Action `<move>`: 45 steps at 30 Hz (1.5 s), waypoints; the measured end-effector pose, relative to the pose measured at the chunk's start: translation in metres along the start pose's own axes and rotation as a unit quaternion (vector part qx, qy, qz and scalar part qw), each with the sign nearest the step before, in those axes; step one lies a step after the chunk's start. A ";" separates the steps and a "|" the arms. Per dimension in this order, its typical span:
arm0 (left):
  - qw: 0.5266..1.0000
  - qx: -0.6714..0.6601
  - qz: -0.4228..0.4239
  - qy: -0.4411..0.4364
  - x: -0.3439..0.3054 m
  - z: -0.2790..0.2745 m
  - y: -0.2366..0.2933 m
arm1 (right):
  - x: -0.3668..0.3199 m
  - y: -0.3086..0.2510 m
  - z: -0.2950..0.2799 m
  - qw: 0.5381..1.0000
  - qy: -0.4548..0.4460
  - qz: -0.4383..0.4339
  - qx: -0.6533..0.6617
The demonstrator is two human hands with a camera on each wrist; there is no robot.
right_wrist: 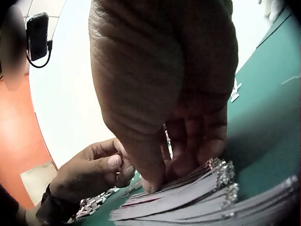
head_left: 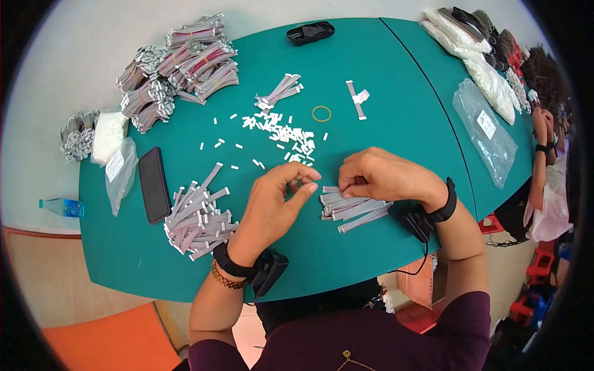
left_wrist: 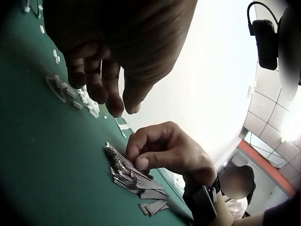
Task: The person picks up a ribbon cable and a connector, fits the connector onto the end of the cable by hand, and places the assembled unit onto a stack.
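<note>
Over a pile of flat grey ribbon cables (head_left: pixel 356 209) with white end connectors, my right hand (head_left: pixel 378 176) is lowered with its fingers curled in. Its thumb and fingers pinch at the upper cables, as the left wrist view shows beside the stacked cables (left_wrist: pixel 134 176). In the right wrist view the thumb touches the cable bundle (right_wrist: pixel 183 200). My left hand (head_left: pixel 275 196) hovers to the left of that pile, fingers loosely bent. Thumb and index tips face each other with a gap and nothing visible between them. A looser heap of ribbon cables (head_left: pixel 198 222) lies left of this hand.
Small white connector pieces (head_left: pixel 291 137) are scattered ahead of my hands, near a rubber band (head_left: pixel 322 114) and a single cable (head_left: pixel 356 102). A phone (head_left: pixel 154 184) lies at the left; bundled cables (head_left: pixel 198 62) are stacked behind. Another person's arm (head_left: pixel 539 161) shows at right.
</note>
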State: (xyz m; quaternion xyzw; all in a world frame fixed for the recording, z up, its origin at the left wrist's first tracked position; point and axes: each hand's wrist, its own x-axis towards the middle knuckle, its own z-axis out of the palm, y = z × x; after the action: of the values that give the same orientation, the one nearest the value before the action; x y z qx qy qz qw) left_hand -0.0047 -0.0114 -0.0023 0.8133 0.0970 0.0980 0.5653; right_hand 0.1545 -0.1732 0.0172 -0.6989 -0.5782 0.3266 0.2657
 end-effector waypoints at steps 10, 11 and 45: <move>1.000 -0.003 0.011 0.001 -0.001 0.000 -0.002 | 0.002 -0.001 0.000 0.998 0.001 0.042 0.042; 1.000 -0.003 0.013 0.002 -0.001 0.000 -0.002 | 0.001 -0.002 0.000 0.998 0.003 0.043 0.038; 1.000 0.005 -0.010 0.012 -0.002 -0.001 0.004 | 0.004 -0.006 -0.031 0.981 -0.142 0.001 0.135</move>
State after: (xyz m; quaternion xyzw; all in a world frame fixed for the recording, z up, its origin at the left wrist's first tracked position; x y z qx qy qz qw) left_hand -0.0069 -0.0128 0.0018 0.8141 0.1120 0.1017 0.5606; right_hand 0.1744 -0.1678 0.0411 -0.6037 -0.5596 0.4983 0.2724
